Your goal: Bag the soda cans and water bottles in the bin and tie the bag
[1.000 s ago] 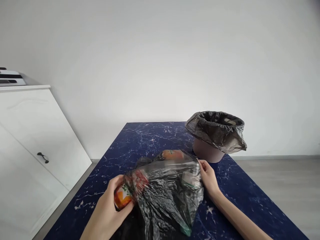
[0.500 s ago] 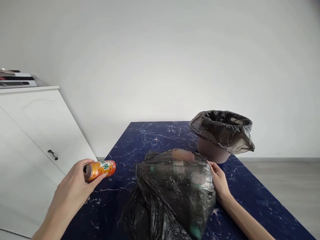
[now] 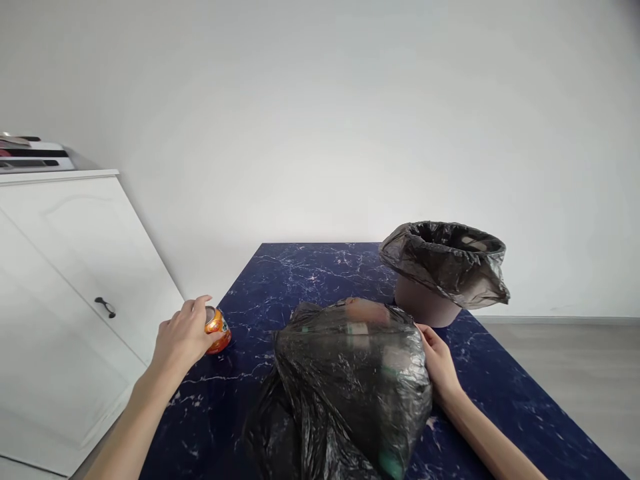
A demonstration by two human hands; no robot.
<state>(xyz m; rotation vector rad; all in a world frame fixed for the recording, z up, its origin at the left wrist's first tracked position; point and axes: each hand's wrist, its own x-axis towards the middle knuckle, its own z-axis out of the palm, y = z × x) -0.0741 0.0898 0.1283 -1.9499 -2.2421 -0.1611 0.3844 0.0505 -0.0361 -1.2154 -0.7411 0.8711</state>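
My left hand is closed round an orange drink can, which stands upright on the left edge of the dark blue marbled table. A full black plastic bag bulges in the middle of the table, with cans and packets showing dimly through it. My right hand rests against the bag's right side, fingers curled on the plastic. Behind it, to the right, stands a small round bin lined with a black bag.
A white cabinet with a dark handle stands close to the table's left side, with flat items stacked on top. A plain white wall is behind. Grey floor shows to the right of the table.
My left hand drew the orange can out of the bag, carried it left, and now has it standing on the table's left edge. The right hand stayed on the bag.
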